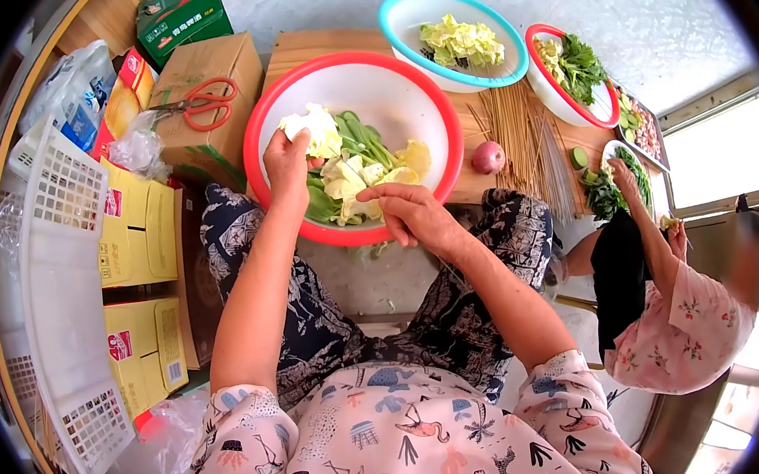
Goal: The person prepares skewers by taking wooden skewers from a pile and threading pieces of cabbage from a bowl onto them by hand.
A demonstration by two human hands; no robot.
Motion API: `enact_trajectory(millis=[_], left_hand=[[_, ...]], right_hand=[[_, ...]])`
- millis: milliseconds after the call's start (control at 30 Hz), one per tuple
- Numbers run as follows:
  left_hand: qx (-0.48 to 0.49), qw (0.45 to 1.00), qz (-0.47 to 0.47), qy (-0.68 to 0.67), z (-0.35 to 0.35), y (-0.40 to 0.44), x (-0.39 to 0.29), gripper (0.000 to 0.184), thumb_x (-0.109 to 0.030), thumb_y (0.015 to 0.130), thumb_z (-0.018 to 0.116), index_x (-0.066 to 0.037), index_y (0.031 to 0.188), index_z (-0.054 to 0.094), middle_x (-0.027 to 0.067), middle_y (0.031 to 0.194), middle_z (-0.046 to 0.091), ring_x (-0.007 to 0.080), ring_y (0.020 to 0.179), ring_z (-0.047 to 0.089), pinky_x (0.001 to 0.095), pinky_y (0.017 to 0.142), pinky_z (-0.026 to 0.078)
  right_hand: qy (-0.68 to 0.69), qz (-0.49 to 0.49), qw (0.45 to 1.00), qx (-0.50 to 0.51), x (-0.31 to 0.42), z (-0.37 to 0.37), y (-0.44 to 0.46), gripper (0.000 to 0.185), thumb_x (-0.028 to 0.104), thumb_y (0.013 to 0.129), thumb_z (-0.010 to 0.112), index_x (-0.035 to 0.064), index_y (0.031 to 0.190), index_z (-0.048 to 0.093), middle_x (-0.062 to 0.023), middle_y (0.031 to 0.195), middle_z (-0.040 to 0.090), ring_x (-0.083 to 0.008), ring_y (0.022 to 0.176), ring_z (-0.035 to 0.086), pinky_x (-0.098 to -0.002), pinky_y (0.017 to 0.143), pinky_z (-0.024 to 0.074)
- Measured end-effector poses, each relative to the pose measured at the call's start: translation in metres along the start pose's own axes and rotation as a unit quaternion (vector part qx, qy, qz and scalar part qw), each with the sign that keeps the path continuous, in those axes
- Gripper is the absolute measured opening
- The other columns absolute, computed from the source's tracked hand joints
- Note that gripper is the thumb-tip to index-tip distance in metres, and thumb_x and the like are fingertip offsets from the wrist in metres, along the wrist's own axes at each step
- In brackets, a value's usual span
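A pale cabbage leaf (pixel 321 131) is pinched in the fingers of my left hand (pixel 287 166), above the left side of a large white basin with a red rim (pixel 448 116). In the basin lie more torn cabbage leaves (pixel 345 179) and long green leafy stems (pixel 363 140). My right hand (pixel 420 218) hovers over the basin's near rim, index finger stretched toward the leaves and the other fingers loosely bent apart. Nothing shows in it.
A blue-rimmed basin (pixel 514 37) of cabbage and a smaller red-rimmed bowl (pixel 604 121) of greens stand at the right. A red onion (pixel 487 158) lies beside wooden skewers (pixel 514 128). Orange-handled scissors (pixel 210 104) rest on a cardboard box (pixel 227 60). A co-worker (pixel 681 329) sits right.
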State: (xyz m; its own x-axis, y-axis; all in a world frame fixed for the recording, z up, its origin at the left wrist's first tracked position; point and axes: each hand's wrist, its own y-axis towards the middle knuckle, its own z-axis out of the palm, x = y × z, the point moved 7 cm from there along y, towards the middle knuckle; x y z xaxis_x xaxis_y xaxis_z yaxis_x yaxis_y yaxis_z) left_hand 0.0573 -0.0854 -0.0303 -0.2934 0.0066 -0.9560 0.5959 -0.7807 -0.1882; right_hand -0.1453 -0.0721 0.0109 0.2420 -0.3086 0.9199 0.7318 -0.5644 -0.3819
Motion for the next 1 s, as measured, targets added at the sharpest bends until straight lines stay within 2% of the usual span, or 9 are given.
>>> enact_trajectory(millis=[67,800,1000], left_hand=[[-0.011,1.000,0.004,-0.020,0.001,-0.002,-0.003,0.020,-0.012,0.085,0.057,-0.003,0.103,0.058,0.0022,0.088,0.062,0.0089,0.072,0.061,0.0208,0.052,0.049],[-0.007,0.997,-0.023,-0.066,-0.005,0.002,0.006,0.021,-0.014,0.085,0.060,-0.003,0.103,0.062,0.0039,0.090,0.064,0.0113,0.070,0.061,0.0221,0.050,0.048],[-0.003,0.996,-0.062,-0.069,-0.004,0.004,0.014,0.020,-0.014,0.086,0.060,-0.003,0.102,0.062,0.0041,0.089,0.064,0.0113,0.067,0.060,0.0221,0.050,0.048]], right_hand=[[-0.002,-0.001,1.000,-0.001,0.000,-0.001,0.000,0.032,0.015,0.094,0.037,0.0001,0.116,0.056,0.0021,0.048,0.042,-0.0056,0.041,0.035,-0.0196,0.042,0.0290],[-0.012,-0.009,1.000,0.002,-0.007,-0.002,0.002,0.031,0.014,0.093,0.037,0.0014,0.113,0.056,0.0014,0.048,0.045,-0.0058,0.040,0.038,-0.0211,0.040,0.0301],[-0.017,-0.004,1.000,0.000,-0.009,0.000,0.004,0.030,0.014,0.093,0.037,0.0028,0.114,0.055,0.0020,0.049,0.044,-0.0055,0.040,0.039,-0.0209,0.040,0.0300]])
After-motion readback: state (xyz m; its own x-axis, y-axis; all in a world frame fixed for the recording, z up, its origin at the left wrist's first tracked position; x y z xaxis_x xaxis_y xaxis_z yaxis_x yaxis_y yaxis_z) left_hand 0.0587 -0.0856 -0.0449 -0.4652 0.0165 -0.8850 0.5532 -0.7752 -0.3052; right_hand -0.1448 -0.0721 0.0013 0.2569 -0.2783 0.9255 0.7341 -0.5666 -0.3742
